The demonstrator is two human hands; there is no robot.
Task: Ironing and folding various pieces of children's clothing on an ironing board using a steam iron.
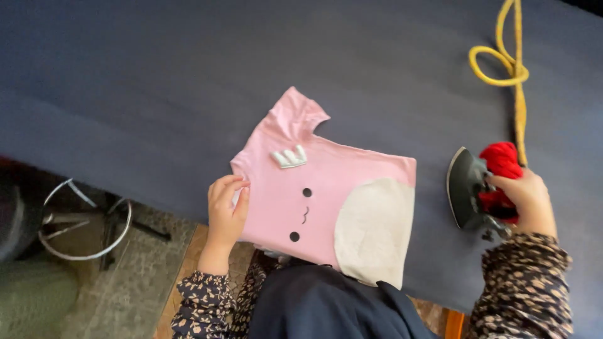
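Note:
A small pink T-shirt (326, 188) with a cartoon face, a white crown patch and a pale oval patch lies folded near the front edge of a dark blue padded table (188, 81). My left hand (226, 204) pinches the shirt's left edge at the neck. My right hand (527, 198) grips the red-wrapped handle of a clothes iron (468, 188), tipped on its side with the dark soleplate facing the shirt, a short way right of it.
A yellow cord (509, 63) loops from the iron toward the table's far right edge. Off the table's left edge, a round metal stand (85, 223) sits on a stone floor. My dark apron and patterned sleeves hang at the front edge.

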